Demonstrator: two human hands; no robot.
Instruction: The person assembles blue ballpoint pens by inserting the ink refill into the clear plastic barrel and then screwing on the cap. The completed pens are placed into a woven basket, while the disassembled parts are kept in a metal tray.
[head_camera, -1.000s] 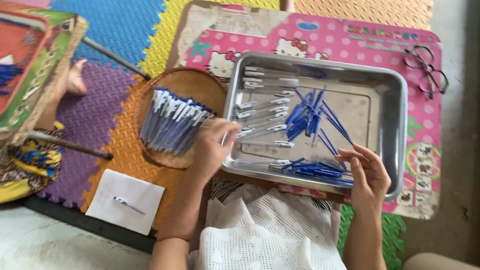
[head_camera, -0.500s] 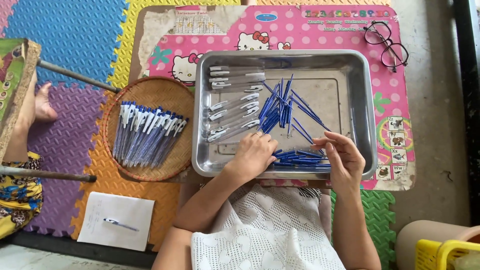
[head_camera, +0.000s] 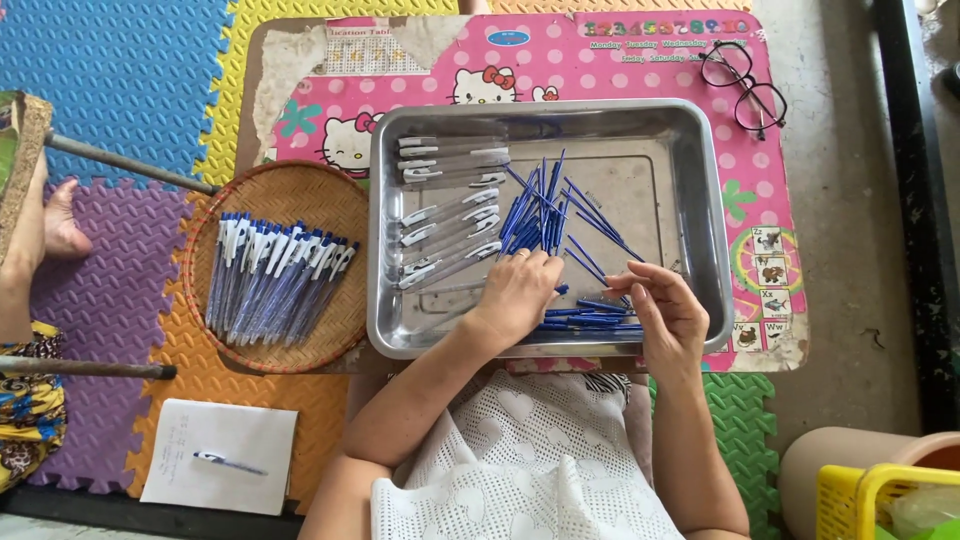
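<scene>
Thin blue pen refills (head_camera: 545, 215) lie fanned across the steel tray (head_camera: 700, 200); another bundle (head_camera: 590, 318), seemingly flat, lies along its near edge.

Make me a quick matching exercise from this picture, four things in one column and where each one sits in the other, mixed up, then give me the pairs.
Things:
1. Finished pens
2. Glasses
3. Blue refills
4. Single pen

Places:
A. On the white paper on the floor mat
B. In the steel tray, by the left hand and right hand
C. In the round woven basket
D. On the pink board's top right corner

Pairs: 1-C, 2-D, 3-B, 4-A
</scene>
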